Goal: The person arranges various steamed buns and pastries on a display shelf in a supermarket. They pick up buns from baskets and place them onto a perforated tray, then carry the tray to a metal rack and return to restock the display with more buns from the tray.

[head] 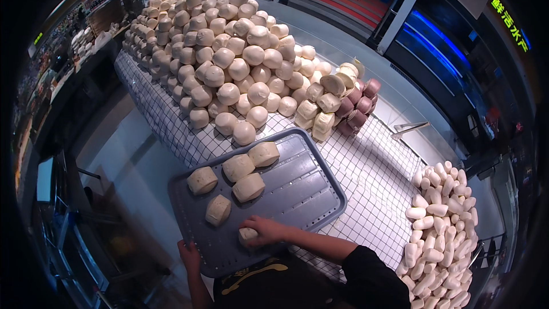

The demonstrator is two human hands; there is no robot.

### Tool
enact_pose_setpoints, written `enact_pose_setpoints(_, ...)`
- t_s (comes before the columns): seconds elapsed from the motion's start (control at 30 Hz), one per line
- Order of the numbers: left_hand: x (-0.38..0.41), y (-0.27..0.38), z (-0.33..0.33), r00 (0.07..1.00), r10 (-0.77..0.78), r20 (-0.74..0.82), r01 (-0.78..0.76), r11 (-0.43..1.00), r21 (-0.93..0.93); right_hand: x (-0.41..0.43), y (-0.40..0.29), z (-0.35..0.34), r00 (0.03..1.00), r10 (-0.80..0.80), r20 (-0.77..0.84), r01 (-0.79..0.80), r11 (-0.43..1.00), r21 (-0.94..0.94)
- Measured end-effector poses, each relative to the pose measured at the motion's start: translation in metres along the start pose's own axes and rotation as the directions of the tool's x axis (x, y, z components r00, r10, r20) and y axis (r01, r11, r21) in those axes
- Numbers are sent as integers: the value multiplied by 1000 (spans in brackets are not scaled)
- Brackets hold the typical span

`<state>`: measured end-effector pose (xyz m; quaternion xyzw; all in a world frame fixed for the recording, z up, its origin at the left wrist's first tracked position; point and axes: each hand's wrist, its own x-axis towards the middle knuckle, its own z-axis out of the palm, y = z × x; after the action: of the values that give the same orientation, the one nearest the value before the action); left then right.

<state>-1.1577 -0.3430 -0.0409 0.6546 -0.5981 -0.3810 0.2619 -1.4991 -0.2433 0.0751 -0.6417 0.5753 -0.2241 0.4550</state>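
A grey perforated tray (296,189) lies partly over the checked cloth, its near side close to my body. My left hand (189,254) grips the tray's left rim near the lower corner. Down in the tray's near part, my right hand (262,231) has its fingers around a pale steamed bun (248,237), partly hidden by the hand. Several other pale buns sit toward the tray's left and far side, among them a single bun (218,210) just beyond my right hand and another bun (202,180) near the left rim.
Beyond the tray rises a large heap of round buns (231,58). Yellowish buns (324,124) and purple buns (356,107) are stacked to its right. Small elongated buns (441,231) pile at the right end of the checked cloth (364,171). Steps (339,4) lie farther back.
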Motion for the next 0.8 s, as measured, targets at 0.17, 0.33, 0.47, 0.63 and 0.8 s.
enact_pose_setpoints(0.17, -1, 25, 6, 1000, -16, 11, 15, 999, 42, -28, 53, -39, 968, 174, -180, -34, 804, 593)
enact_pose_setpoints(0.33, 4, -20, -6, 996, -37, -76, 47, 989, 137, -65, 58, -189, 873, 261, -413, 417, 44, 908)
enact_pose_setpoints(0.47, -19, 89, 0, 959, -280, 52, 262, 938, 229, -94, 107, -308, 666, 364, -651, 703, -14, 712)
enact_pose_setpoints(0.63, -30, 24, 25, 972, -20, -232, 41, 996, 85, -91, 158, -451, 305, 363, -881, 803, 399, 442)
enact_pose_setpoints(0.8, -49, 105, 34, 955, -253, -155, 277, 947, 162, -59, 240, -535, 270, 312, -911, 659, 630, 411)
